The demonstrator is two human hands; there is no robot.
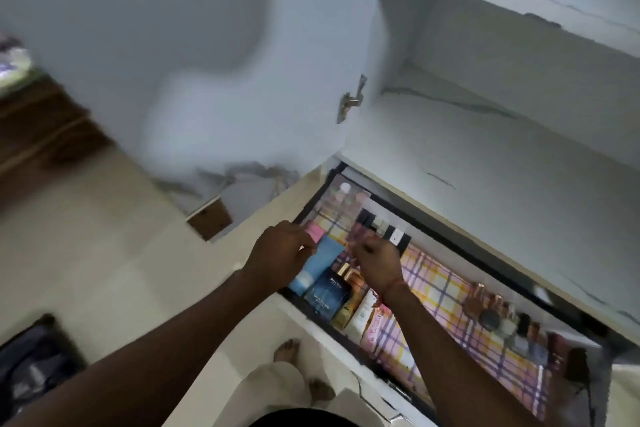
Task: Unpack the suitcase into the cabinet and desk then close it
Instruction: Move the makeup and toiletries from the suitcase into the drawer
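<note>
Head view, unpacking step. Both hands worked over the open drawer point(349, 333), which was lined with a checked cloth point(436, 284). The left hand point(277, 253) lay with curled fingers at the far end of a light blue tube point(317, 263); whether it actually gripped the tube cannot be told through the blur. The right hand point(375, 258) was curled, apparently pinching a small pinkish item point(360, 232), too blurred to identify. The hands were close together but not touching.

The step in hand appeared to be arranging toiletries in the drawer's left end. The next move would probably call for setting the pinched item into the gap beside the tube without toppling the neighbouring boxes.

Just near of the tube stood a dark blue perfume box point(327, 291), then a gold box point(351, 298) and pale packets. Small bottles point(512, 319) crowded the right end. A palette point(341, 199) rested at the far left corner. The open white cabinet point(485, 87) stood beyond the drawer, its shelf bare. The suitcase point(31, 357), dark, lay on the floor at near left, well apart from the drawer.
</note>
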